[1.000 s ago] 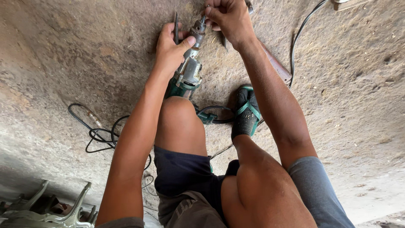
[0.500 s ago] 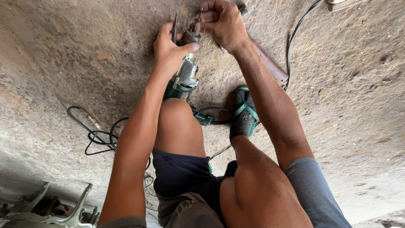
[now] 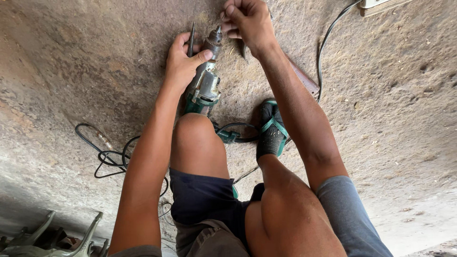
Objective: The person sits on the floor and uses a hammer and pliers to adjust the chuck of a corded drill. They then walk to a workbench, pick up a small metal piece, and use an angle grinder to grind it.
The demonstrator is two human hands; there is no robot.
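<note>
A green and grey electric drill (image 3: 205,88) lies on the dusty concrete floor, chuck pointing away from me. My left hand (image 3: 183,59) wraps around its front end, thumb by the chuck (image 3: 213,38), with a thin dark rod (image 3: 191,40) sticking up between the fingers. My right hand (image 3: 247,20) hovers just past the chuck tip, fingers pinched together on something small that I cannot make out. My bare knees and a foot in a black and green sandal (image 3: 271,128) sit just behind the drill.
A black power cord (image 3: 112,154) coils on the floor at left and another cable (image 3: 328,38) runs to a white socket strip (image 3: 381,4) at top right. A flat brown bar (image 3: 304,81) lies under my right forearm. Metal frame parts (image 3: 52,235) sit at bottom left.
My right hand has lifted off the chuck and moved slightly right and away. The left hand still holds the drill's front end.
</note>
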